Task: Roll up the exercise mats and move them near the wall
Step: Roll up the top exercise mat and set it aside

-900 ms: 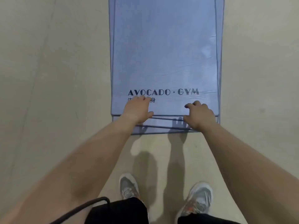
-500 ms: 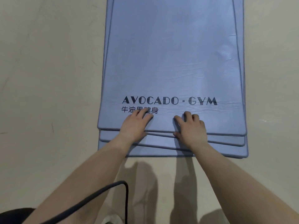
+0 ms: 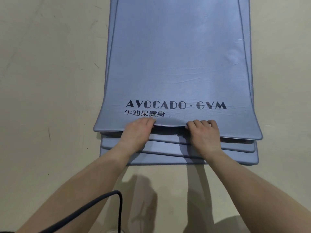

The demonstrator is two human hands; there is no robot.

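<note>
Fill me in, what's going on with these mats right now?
A person is working on blue mats stacked on the floor. The left hand and right hand grip the near edge of the top mat, printed AVOCADO GYM, and the edge is raised slightly between them. Nothing is rolled yet; the lower mats lie flat beneath.

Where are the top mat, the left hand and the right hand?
top mat point(image 3: 181, 64): head view, bare blue face above the lettering.
left hand point(image 3: 137, 132): head view, back of the hand, fingers curled on the mat's near edge.
right hand point(image 3: 204, 135): head view, back of the hand, at the same edge.
</note>
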